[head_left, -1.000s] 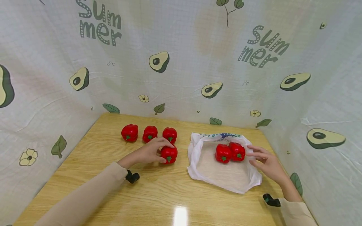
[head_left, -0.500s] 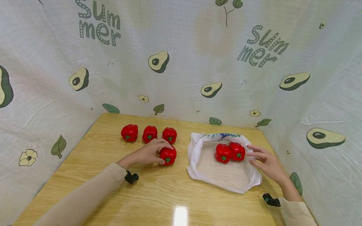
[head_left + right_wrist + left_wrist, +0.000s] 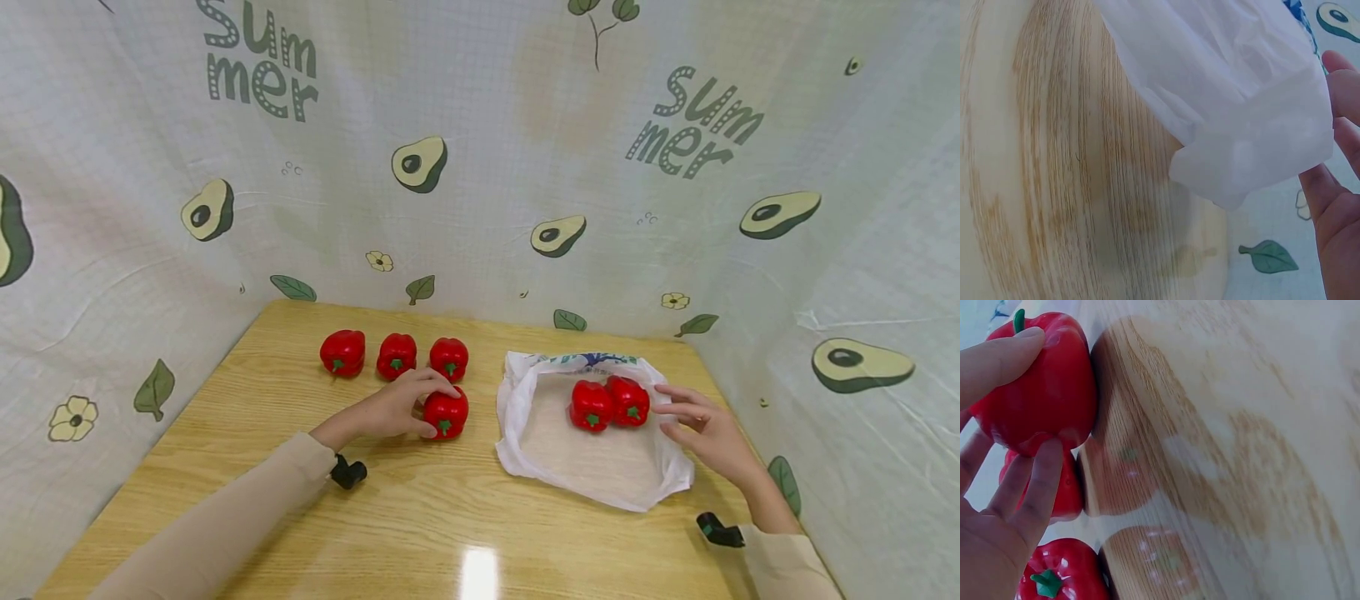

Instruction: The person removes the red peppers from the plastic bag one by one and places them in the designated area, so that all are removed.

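Note:
My left hand (image 3: pixel 401 404) grips a red bell pepper (image 3: pixel 452 410) with a green stem. In the left wrist view the thumb presses one side of this bell pepper (image 3: pixel 1063 381), and the fingertips meet it from the other. Its base is right at the wooden table. On the right lies a white plastic bag (image 3: pixel 517 433), spread wide with its rim folded back. Two red bell peppers (image 3: pixel 590 407) sit side by side inside. My right hand (image 3: pixel 708 429) has relaxed fingers against the bag's right edge; the right wrist view shows them beside the white plastic (image 3: pixel 1260 137), fingertips partly hidden.
Behind the left hand, three more red bell peppers (image 3: pixel 396 358) stand in a row on the wooden table (image 3: pixel 405 533). A pale curtain (image 3: pixel 480 167) printed with avocados and lettering closes off the back and both sides.
The gripped bell pepper has shifted very slightly left and tilted a little toward the front with the left hand. The right hand and the bag have stayed in place.

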A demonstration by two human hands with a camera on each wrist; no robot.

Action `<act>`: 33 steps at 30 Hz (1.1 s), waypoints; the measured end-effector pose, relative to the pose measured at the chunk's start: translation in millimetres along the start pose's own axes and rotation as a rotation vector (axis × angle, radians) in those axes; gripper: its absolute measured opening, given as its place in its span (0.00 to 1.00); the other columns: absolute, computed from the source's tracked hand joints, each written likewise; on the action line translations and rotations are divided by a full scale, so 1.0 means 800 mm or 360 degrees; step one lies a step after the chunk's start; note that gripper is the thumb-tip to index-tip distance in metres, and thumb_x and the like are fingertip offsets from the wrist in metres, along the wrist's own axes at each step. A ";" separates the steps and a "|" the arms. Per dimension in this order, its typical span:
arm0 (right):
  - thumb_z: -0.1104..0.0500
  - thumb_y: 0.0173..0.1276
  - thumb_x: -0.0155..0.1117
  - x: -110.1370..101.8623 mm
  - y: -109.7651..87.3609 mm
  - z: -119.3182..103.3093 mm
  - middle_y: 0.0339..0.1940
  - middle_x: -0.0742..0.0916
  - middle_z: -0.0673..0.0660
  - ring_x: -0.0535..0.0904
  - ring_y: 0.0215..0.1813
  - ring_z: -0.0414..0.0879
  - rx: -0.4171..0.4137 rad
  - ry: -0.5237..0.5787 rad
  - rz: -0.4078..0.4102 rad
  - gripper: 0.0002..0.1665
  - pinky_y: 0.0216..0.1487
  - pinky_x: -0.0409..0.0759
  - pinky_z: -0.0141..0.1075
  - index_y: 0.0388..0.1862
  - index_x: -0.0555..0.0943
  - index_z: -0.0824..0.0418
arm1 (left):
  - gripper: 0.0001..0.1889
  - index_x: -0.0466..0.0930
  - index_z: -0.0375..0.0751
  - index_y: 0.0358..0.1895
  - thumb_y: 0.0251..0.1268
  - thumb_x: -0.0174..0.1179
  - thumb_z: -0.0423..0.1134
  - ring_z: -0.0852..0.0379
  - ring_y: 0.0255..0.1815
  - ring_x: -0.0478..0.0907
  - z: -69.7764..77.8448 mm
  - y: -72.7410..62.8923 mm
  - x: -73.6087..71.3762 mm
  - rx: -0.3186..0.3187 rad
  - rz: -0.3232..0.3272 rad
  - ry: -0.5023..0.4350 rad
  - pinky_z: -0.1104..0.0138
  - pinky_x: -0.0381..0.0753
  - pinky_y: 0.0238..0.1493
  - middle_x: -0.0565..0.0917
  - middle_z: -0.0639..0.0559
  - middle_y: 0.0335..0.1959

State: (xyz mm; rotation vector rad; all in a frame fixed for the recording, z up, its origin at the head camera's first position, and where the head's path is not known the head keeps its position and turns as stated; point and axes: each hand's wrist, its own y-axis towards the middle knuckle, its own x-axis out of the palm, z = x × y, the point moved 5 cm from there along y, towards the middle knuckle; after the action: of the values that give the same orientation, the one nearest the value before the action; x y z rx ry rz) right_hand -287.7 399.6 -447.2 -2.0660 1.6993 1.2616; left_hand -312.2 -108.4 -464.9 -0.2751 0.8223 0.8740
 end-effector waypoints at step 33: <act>0.70 0.71 0.72 -0.001 0.001 -0.004 0.71 0.80 0.68 0.74 0.64 0.23 0.0016 0.0005 -0.0005 0.14 0.55 0.78 0.18 0.54 0.90 0.64 | 0.34 0.78 0.54 0.71 0.61 0.80 0.39 0.49 0.70 0.69 0.066 0.024 -0.040 0.0172 0.0105 0.0106 0.47 0.82 0.63 0.74 0.54 0.70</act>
State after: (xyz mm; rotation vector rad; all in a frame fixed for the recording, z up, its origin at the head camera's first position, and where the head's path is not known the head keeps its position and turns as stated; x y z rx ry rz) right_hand -286.9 397.9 -444.5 -2.0657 1.6993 1.2469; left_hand -311.2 -86.5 -404.3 -0.1840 0.9416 0.8826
